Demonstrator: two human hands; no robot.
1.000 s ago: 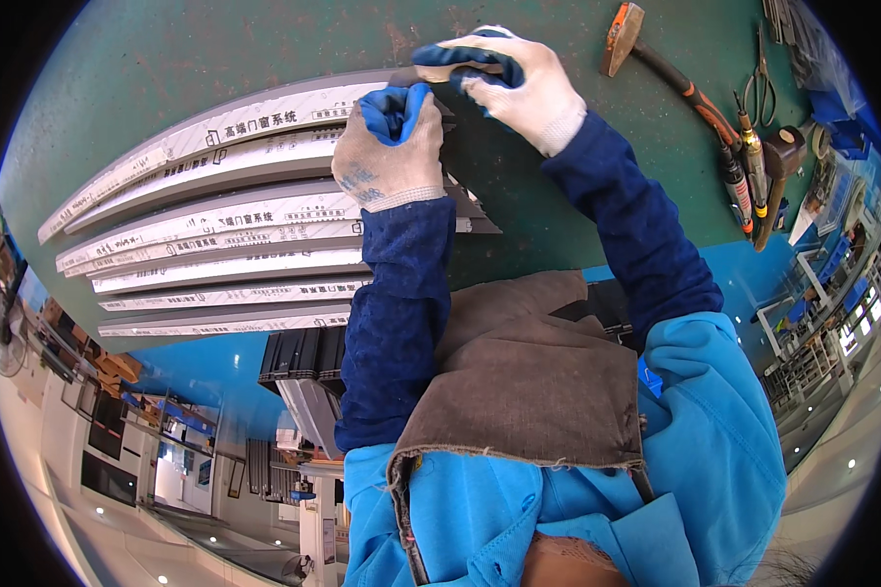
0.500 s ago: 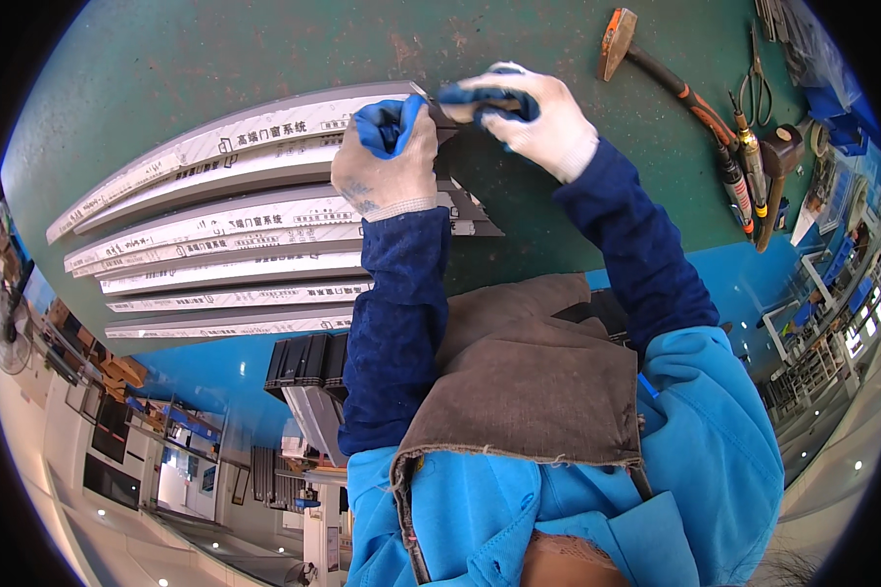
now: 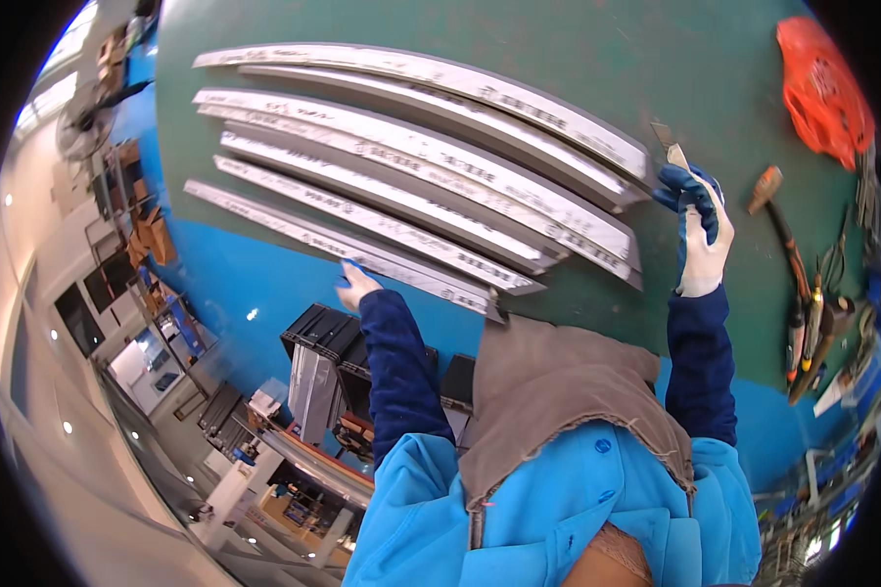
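Observation:
Several long grey metal profiles [image 3: 411, 137] with white printed protective film lie side by side on the green table. My left hand [image 3: 359, 287], in a white glove with blue fingertips, is at the edge of the nearest profile [image 3: 294, 227]. Its fingertips meet that edge; motion blur and the profile hide its grip. Beyond the right ends of the profiles, my right hand [image 3: 703, 230], in a matching glove, is raised with its fingers closed. A small thin grey piece [image 3: 662, 133] sticks out past its fingertips; its exact kind is unclear.
To the right lie a hammer [image 3: 783, 225], scissors [image 3: 834, 262], screwdriver-like tools [image 3: 812, 328] and a dark mallet [image 3: 834, 318]. A red plastic bag [image 3: 824, 88] sits at the far right. Dark stacked profiles [image 3: 328, 338] stand below the table's near edge, over a blue floor [image 3: 235, 279].
My view has turned, bringing the red bag in. My hands have parted: the left has come back to the nearest profile's edge, the right is out past the profile ends.

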